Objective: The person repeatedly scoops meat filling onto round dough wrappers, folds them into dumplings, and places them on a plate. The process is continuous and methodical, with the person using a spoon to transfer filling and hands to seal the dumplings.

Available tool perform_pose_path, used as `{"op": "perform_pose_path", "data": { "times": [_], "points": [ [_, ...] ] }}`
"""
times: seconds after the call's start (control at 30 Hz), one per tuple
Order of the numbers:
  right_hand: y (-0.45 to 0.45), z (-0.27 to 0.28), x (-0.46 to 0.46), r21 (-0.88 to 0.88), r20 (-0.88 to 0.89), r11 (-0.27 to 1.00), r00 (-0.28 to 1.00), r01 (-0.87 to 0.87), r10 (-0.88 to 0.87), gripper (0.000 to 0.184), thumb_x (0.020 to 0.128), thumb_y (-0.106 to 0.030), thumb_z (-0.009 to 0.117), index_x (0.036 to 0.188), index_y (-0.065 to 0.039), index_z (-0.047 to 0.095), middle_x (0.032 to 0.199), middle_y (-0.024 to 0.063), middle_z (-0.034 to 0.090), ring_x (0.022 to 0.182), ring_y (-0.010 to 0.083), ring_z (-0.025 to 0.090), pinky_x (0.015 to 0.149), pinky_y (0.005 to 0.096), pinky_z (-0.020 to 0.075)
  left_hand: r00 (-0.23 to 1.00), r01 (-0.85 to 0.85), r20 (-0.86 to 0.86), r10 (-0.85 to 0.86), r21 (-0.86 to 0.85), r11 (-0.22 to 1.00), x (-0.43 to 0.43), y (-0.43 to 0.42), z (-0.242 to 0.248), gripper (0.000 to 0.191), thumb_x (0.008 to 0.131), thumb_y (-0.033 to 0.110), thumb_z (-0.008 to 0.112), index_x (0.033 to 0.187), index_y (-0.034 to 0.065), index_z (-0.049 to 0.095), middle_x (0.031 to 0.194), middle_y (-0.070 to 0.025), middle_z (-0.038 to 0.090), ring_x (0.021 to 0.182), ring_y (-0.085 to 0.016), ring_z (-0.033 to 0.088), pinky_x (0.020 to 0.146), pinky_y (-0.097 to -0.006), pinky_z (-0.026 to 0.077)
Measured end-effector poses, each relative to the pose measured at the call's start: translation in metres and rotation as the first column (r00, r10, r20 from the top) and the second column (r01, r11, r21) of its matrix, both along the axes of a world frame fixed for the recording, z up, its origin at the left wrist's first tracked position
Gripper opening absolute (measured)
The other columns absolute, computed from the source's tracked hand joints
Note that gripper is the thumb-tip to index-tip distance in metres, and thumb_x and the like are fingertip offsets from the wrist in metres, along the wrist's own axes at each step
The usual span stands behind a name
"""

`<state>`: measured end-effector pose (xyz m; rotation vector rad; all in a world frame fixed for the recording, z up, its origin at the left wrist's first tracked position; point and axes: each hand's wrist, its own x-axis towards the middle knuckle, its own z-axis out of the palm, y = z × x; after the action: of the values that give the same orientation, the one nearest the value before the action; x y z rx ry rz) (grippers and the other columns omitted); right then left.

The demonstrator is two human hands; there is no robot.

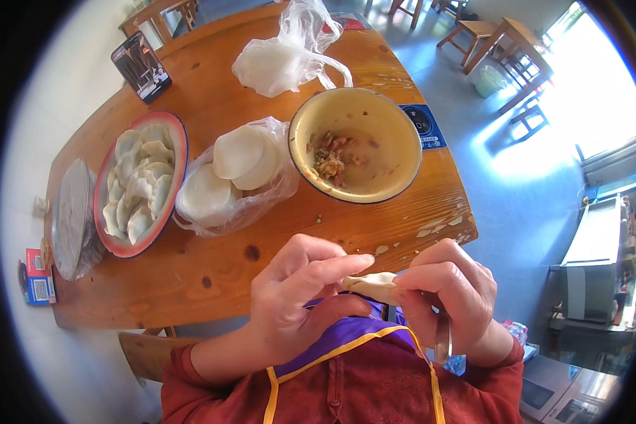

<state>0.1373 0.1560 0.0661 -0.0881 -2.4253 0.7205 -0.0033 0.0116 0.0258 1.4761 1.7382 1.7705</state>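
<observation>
A folded dumpling (372,286) is held between my two hands, above the near edge of the table. At its right end, the thumb and fingers of my right hand (450,294) pinch the dough. That hand also keeps a metal utensil (442,336) against its palm, with the shaft pointing down; its other end is hidden. My left hand (302,297) is around the left end of the dumpling, index finger stretched above it and thumb below. Beyond my hands is a cream enamel basin (392,177) with some meat filling (333,159) on its left side.
Round dough wrappers (238,153) are stacked in a plastic bag, left of the basin. A red-rimmed plate (183,153) bears several dumplings (143,183). Farther left lies a plastic-covered round item (71,222). A phone (142,68) and a white plastic bag (275,61) are at the back.
</observation>
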Motion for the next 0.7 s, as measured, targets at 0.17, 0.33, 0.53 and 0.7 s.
{"op": "perform_pose_path", "data": {
  "times": [0.17,0.33,0.53,0.7],
  "points": [
    [0.000,0.001,0.002,-0.032,0.009,0.999,1.000,-0.014,0.014,0.018,0.071,0.005,0.071,0.084,-0.003,0.062,0.070,0.0079,0.058,0.051,0.0164,0.055,0.043,0.0273,0.0421,0.999,-0.004,-0.046,0.003,-0.005,1.000,-0.002,-0.002,-0.005,0.023,0.077,0.000,0.079,0.099,0.0037,0.071,0.088,-0.0077,0.061,0.075,-0.017,0.062,0.062,-0.0272,0.051],
    [0.003,0.000,0.001,-0.074,0.066,0.995,0.996,-0.062,0.067,0.017,0.072,0.003,0.073,0.085,-0.004,0.063,0.073,0.0075,0.059,0.053,0.0178,0.058,0.045,0.0283,0.0440,0.994,0.055,-0.085,-0.062,-0.082,0.995,-0.007,-0.001,0.004,0.028,0.079,0.004,0.079,0.105,0.0035,0.069,0.089,-0.0089,0.063,0.076,-0.019,0.063,0.064,-0.0276,0.051],
    [0.005,0.001,-0.002,-0.121,0.092,0.980,0.981,-0.157,0.169,0.026,0.072,-0.014,0.082,0.092,-0.004,0.071,0.079,0.0074,0.060,0.059,0.0177,0.060,0.048,0.0292,0.0443,0.987,0.151,0.082,-0.140,-0.155,0.976,-0.001,-0.001,0.011,0.042,0.077,0.007,0.081,0.116,0.0038,0.068,0.101,-0.0106,0.064,0.087,-0.022,0.067,0.073,-0.0288,0.056],
    [0.012,0.007,0.008,-0.106,-0.034,0.994,0.999,0.001,-0.005,0.034,0.071,-0.019,0.083,0.099,-0.004,0.075,0.082,0.0084,0.062,0.065,0.0169,0.060,0.053,0.0271,0.0444,0.895,0.221,0.404,-0.191,-0.029,0.975,-0.011,0.000,-0.005,0.038,0.075,0.001,0.082,0.112,0.0019,0.070,0.112,-0.0092,0.062,0.097,-0.016,0.066,0.080,-0.0272,0.056]
  ]
}}
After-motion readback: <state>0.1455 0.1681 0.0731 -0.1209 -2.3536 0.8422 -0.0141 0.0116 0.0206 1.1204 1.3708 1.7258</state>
